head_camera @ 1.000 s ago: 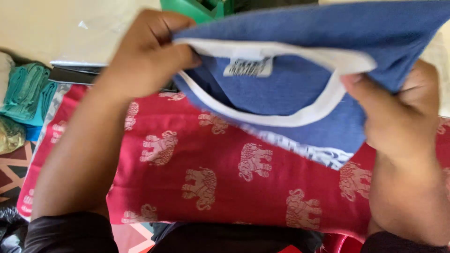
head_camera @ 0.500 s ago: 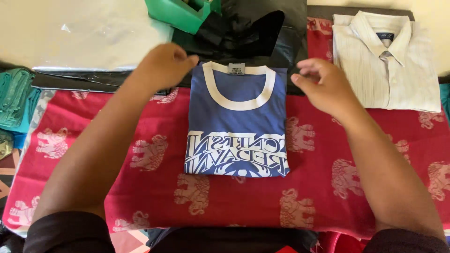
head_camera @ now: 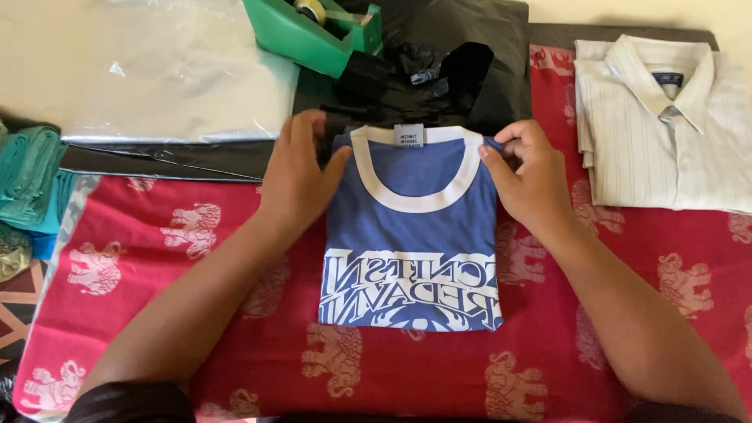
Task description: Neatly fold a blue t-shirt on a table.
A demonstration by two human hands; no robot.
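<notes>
Hands had closed in since half a second before: then both hovered clear of the folded blue T-shirt [head_camera: 409, 235], and 1 second back the shirt was up in the air between them. Now the left hand [head_camera: 300, 178] lay against the shirt's top-left corner, fingers loosely curled over the shoulder edge, thumb on the blue cloth beside the white collar band. The right hand [head_camera: 526, 174] pinched the top-right corner, fingertips bent onto the fabric, palm off to the side. The shirt lay flat and square on the red cloth with pale elephant figures [head_camera: 157, 258], collar away from the person.

A small white rectangular label [head_camera: 409, 135] sat inside the collar at the shirt's far edge, and a white printed graphic [head_camera: 410, 288] ran across its near part. Beyond the shirt lay crumpled black plastic [head_camera: 427, 70]; beyond and to its left stood a green tape dispenser [head_camera: 309, 31] and a stack of clear plastic bags [head_camera: 157, 74]. A folded white striped shirt [head_camera: 666, 125] with a small dark collar tag lay to the right of the blue one, and folded teal cloth [head_camera: 35, 176] far to its left.
</notes>
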